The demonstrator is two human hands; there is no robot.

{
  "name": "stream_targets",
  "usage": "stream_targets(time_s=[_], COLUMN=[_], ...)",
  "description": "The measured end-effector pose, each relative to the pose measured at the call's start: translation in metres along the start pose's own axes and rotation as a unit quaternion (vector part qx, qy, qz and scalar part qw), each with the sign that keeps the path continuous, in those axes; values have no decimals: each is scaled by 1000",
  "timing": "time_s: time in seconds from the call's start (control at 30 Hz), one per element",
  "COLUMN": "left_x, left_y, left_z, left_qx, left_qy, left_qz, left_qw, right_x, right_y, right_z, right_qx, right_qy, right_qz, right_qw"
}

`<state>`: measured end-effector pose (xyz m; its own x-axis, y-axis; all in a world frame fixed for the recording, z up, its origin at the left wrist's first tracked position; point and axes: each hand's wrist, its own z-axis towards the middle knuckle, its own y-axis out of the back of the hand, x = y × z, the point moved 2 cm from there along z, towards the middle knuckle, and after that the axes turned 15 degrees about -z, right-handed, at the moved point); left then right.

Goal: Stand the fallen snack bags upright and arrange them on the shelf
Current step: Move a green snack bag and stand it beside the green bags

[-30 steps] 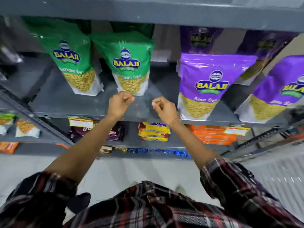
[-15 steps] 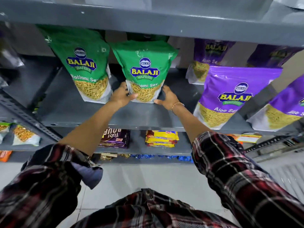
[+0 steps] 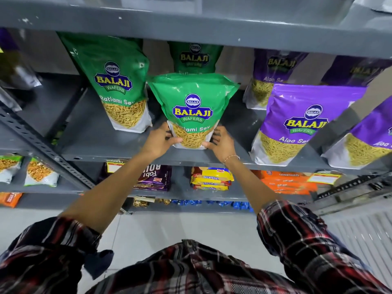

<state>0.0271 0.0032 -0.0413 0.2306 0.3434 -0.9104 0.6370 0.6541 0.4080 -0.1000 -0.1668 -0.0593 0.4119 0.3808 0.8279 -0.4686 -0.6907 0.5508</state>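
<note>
A green Ratlami Sev bag [image 3: 192,102] stands upright at the middle of the grey shelf [image 3: 93,143]. My left hand [image 3: 161,140] grips its lower left corner and my right hand [image 3: 220,143] its lower right corner. Another green bag [image 3: 114,81] stands to its left and a third green bag [image 3: 195,58] stands behind it. To the right, purple Aloo Sev bags [image 3: 301,122] stand upright, with more purple bags [image 3: 273,75] in the back row.
The shelf above [image 3: 191,22] overhangs the bag tops. A slotted upright post [image 3: 40,145] runs diagonally at the left. Lower shelves carry biscuit packs [image 3: 212,179], a purple pack [image 3: 154,177] and orange packs [image 3: 286,183]. Grey floor tiles lie below.
Both hands went from closed fists in front of the shelf edge to gripping the base of the middle green bag. The view has moved closer to the shelf.
</note>
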Motion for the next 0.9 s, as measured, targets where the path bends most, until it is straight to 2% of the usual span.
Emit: stream_targets(time_s=[0.03, 0.37, 0.53, 0.57, 0.63, 0.7, 0.73, 0.83, 0.9], left_x=[-3, 0, -4, -3, 5, 18, 25, 44, 51], left_y=[-6, -4, -6, -5, 3, 17, 27, 65, 94], left_z=[-23, -33, -44, -46, -53, -57, -59, -55, -47], left_qx=[1, 9, -4, -11, -40, -66, -83, -165, -214], left_qy=[-11, -8, -5, -3, 9, 18, 22, 41, 36], left_qz=[0, -10, -26, -36, -38, -12, -2, -43, -55], left_qw=[1000, 1000, 1000, 999, 998, 998, 996, 984, 975], right_x=[-3, -8, -5, -6, -6, -4, 1, 28, 52], right_y=[4, -3, -4, -6, -15, -28, -37, -71, -93], right_z=[-23, -32, -47, -54, -71, -89, -95, -99, -90], right_qx=[7, 4, 10, -17, -122, -194, -181, -52, -2], right_qy=[14, 9, 38, 45, 44, 65, 93, 169, 199], right_qz=[7, 2, 16, 23, 11, -60, -93, -133, -141], right_qw=[1000, 1000, 999, 999, 992, 977, 975, 975, 970])
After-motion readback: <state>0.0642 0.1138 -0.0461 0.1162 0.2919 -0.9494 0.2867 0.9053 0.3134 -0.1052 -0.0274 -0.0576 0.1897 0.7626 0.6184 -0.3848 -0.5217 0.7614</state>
